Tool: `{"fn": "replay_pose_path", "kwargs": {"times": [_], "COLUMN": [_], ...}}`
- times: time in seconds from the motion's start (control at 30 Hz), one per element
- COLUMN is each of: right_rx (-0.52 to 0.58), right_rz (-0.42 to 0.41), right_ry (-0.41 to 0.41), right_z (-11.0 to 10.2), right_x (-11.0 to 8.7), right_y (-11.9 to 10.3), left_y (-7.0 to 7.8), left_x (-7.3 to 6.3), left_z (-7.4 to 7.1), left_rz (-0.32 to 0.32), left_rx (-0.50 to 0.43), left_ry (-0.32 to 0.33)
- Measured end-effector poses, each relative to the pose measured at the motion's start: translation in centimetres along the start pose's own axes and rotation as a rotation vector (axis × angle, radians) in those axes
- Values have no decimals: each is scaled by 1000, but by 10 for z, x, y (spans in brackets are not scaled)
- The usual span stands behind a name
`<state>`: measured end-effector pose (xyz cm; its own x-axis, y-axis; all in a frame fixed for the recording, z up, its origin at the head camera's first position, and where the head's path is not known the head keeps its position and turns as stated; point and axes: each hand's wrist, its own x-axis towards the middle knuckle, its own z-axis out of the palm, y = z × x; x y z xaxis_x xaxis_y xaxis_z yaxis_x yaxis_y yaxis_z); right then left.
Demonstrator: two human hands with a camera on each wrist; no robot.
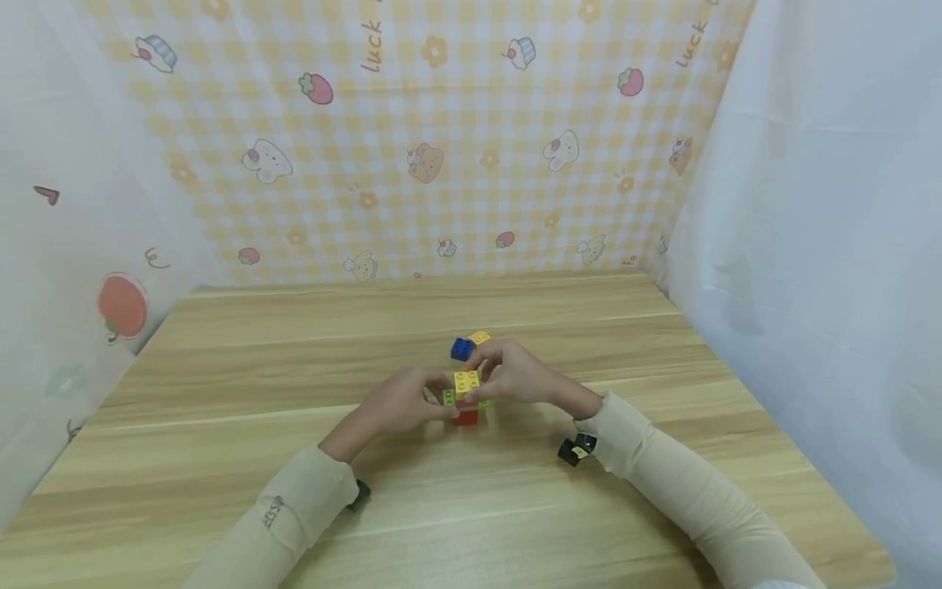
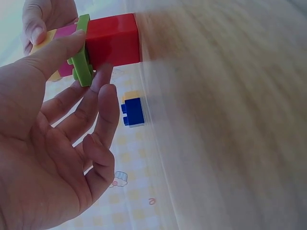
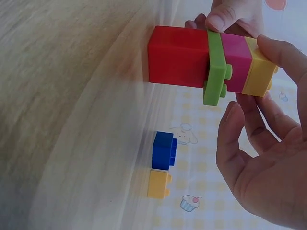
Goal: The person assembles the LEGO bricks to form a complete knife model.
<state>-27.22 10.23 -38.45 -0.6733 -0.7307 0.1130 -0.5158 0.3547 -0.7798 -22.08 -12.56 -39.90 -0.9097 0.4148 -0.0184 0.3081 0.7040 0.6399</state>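
A small tower of toy building bricks stands upright on the table between the two hands. From the bottom up it has a red brick [image 3: 177, 57], a flat green brick [image 3: 215, 69], a pink brick [image 3: 236, 62] and a yellow brick [image 1: 467, 380]. The green one juts out past the sides of the others. My left hand [image 1: 403, 399] pinches the green brick, thumb on the near side and fingers behind. At the top, my right hand [image 1: 521, 375] holds the yellow brick between thumb and fingers.
Just behind the tower, a blue brick [image 1: 462, 349] and a second yellow brick [image 1: 480, 336] sit side by side on the wooden table [image 1: 294, 343]. A checked, patterned cloth [image 1: 471, 106] hangs at the back, and a white curtain [image 1: 824, 204] borders the right side.
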Motion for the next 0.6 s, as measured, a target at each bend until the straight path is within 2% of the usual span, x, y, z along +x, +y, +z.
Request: {"fn": "replay_pose_path", "kwargs": {"times": [0.2,0.6], "right_rx": [47,253], "right_rz": [-13,-17], "right_ry": [-29,-127], "right_z": [-2,-16], "right_x": [0,-6], "right_y": [1,9], "left_y": [2,3], "left_x": [0,-1], "left_z": [0,-1], "left_rz": [2,10], "left_rx": [-1,27], "left_ry": [6,5]}}
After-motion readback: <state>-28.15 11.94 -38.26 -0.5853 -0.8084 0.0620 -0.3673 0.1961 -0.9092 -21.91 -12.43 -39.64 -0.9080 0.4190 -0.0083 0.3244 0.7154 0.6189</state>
